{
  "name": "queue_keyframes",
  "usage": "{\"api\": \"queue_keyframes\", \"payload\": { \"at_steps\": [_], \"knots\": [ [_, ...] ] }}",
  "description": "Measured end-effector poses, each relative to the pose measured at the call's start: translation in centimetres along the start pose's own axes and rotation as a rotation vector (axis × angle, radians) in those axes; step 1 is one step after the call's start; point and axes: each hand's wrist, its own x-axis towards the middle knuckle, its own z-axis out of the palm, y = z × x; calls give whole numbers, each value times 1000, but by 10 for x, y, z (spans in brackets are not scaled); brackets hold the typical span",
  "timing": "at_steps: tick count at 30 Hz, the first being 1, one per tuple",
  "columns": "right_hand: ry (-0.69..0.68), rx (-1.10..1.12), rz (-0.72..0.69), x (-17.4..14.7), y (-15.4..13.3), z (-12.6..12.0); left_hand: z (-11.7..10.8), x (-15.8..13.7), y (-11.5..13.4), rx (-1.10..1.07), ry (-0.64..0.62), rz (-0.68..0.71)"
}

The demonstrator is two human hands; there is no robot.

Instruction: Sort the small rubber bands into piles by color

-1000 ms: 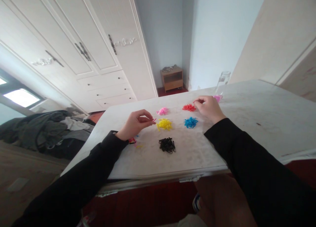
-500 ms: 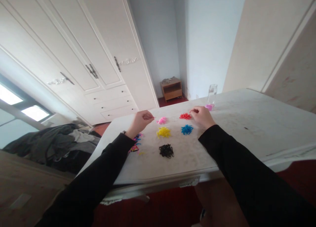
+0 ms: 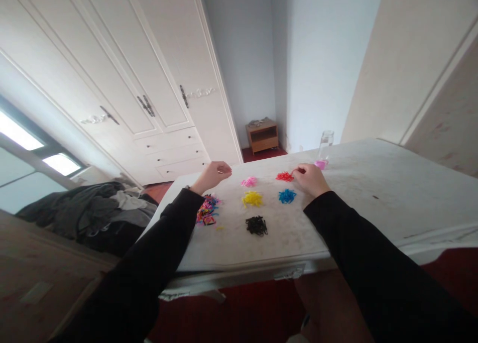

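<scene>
My left hand [image 3: 213, 175] hovers over the table's far left part, left of a pink pile [image 3: 248, 181], its fingers curled towards the thumb; anything between the tips is too small to make out. At the right edge of a red pile [image 3: 284, 176], my right hand [image 3: 309, 178] has thumb and finger pinched together, hiding whatever they hold. The piles look like small rubber bands. Nearer me lie a yellow pile [image 3: 253, 199], a blue pile [image 3: 287, 196] and a black pile [image 3: 256, 225]. Partly behind my left sleeve is a mixed-colour heap [image 3: 207, 211].
A clear glass jar [image 3: 326, 145] stands at the table's far edge, with a bright pink object [image 3: 320, 165] by its base. Dark clothes [image 3: 93, 213] are heaped left of the white table [image 3: 358, 218]. Beyond are a wardrobe [image 3: 157, 59] and a small wooden cabinet [image 3: 262, 136].
My left hand has drawn back leftwards from the pink pile, and the tiny reddish bit at its fingertips no longer shows. The right hand stays by the red pile. The view has shifted slightly.
</scene>
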Motion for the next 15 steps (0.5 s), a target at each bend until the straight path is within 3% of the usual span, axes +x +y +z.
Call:
{"api": "queue_keyframes", "payload": {
  "at_steps": [4,8,15],
  "knots": [
    [-5,-12,5,1,2,3,-38,-18,-22,20,-26,-27],
    [-6,-26,4,2,4,4,-60,-27,-37,115,-136,-55],
    [-9,-45,-4,2,5,1,-63,-31,-23,269,-543,-106]
  ]
}}
